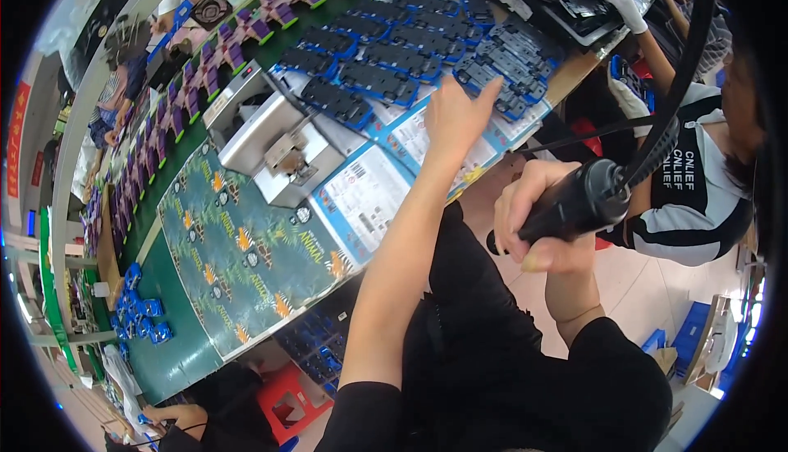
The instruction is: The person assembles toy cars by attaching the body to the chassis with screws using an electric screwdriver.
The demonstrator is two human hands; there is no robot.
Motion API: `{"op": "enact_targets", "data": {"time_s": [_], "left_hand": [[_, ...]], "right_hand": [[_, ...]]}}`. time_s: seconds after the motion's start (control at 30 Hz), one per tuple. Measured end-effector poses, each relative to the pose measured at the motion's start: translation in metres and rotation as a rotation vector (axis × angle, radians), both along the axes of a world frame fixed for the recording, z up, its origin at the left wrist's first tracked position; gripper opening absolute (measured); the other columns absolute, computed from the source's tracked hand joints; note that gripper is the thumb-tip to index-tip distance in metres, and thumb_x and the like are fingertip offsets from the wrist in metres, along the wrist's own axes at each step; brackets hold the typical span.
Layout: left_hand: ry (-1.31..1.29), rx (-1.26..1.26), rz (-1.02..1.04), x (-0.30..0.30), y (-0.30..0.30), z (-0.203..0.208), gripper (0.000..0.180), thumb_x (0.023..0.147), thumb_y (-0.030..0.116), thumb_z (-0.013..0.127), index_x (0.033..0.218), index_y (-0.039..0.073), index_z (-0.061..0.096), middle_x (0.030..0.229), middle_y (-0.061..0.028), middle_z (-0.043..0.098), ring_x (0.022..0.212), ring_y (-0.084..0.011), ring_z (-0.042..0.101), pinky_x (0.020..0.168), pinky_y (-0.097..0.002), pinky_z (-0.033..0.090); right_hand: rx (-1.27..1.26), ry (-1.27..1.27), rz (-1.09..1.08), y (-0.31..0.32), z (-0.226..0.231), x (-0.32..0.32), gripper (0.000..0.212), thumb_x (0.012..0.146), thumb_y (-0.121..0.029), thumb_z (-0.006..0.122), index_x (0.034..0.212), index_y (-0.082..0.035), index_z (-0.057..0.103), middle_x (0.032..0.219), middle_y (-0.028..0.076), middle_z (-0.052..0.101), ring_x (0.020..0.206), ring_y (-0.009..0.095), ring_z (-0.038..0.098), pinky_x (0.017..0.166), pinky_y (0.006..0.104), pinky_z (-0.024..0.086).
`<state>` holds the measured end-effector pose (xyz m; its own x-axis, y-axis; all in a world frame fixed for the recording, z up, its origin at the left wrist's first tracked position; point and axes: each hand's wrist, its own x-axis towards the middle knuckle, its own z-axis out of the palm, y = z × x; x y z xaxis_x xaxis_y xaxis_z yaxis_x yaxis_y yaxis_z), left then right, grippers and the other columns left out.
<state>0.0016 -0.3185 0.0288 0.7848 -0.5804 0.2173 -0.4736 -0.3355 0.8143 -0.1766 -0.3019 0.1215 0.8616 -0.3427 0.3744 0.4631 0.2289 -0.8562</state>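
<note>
My left hand [458,119] reaches over the near edge of rows of black-and-blue plastic chassis parts [386,58]. Its thumb stands apart from the fingers, some of which are hidden, and nothing shows in its grasp. The closest parts, a greyer group [509,66], lie just beyond the fingertips. Off the table's edge to the right, my right hand [546,214] is wrapped round a black powered screwdriver [579,201] with a cable at its end. A white and silver screw feeder [283,144] stands left of my left forearm.
Printed blue-and-white sheets [365,201] and a patterned mat [246,247] cover the green bench. Purple parts [189,82] line its far side; small blue parts [144,308] lie left. A co-worker [689,173] sits close on the right. A red stool [294,403] stands below.
</note>
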Motion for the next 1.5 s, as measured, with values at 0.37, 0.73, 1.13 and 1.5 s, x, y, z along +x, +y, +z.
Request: {"op": "enact_targets", "data": {"time_s": [0.37,0.73,1.13,1.5], "left_hand": [[0.728,-0.671,-0.091,-0.02,0.039,-0.004,0.044,0.084,0.023,0.078,0.112,-0.001,0.054,0.101,-0.0096,0.067,0.09,-0.0164,0.064,0.083,-0.0326,0.052],[0.911,-0.954,0.212,-0.051,0.263,-0.005,0.03,0.104,0.03,0.051,0.115,0.002,0.056,0.102,-0.0152,0.068,0.083,-0.0255,0.07,0.076,-0.0416,0.061],[0.633,-0.92,0.202,-0.057,0.289,-0.029,0.023,0.095,0.012,0.067,0.113,0.001,0.061,0.093,-0.0082,0.069,0.076,-0.0149,0.068,0.07,-0.0292,0.057],[0.66,-0.883,0.224,-0.059,0.29,-0.015,0.025,0.097,0.02,0.066,0.113,0.002,0.06,0.091,-0.0067,0.067,0.076,-0.0117,0.064,0.067,-0.0254,0.052]], "right_hand": [[-0.01,0.024,-0.02,-0.009,0.002,-0.007,0.046,0.073,-0.024,0.087,0.087,0.003,0.053,0.062,0.009,0.058,0.05,0.014,0.055,0.05,0.0276,0.05],[-0.002,-0.087,0.137,0.034,0.0,0.039,0.035,0.087,-0.03,0.069,0.093,-0.003,0.048,0.062,0.005,0.052,0.047,0.013,0.05,0.051,0.0281,0.046],[0.167,-0.455,0.256,0.141,0.014,0.11,0.015,0.095,-0.02,0.05,0.099,-0.006,0.051,0.067,0.007,0.052,0.055,0.018,0.052,0.061,0.0366,0.049],[0.073,-0.348,0.135,0.144,0.011,0.116,0.017,0.097,-0.024,0.05,0.096,-0.007,0.05,0.065,0.004,0.048,0.052,0.016,0.047,0.057,0.0337,0.045]]}}
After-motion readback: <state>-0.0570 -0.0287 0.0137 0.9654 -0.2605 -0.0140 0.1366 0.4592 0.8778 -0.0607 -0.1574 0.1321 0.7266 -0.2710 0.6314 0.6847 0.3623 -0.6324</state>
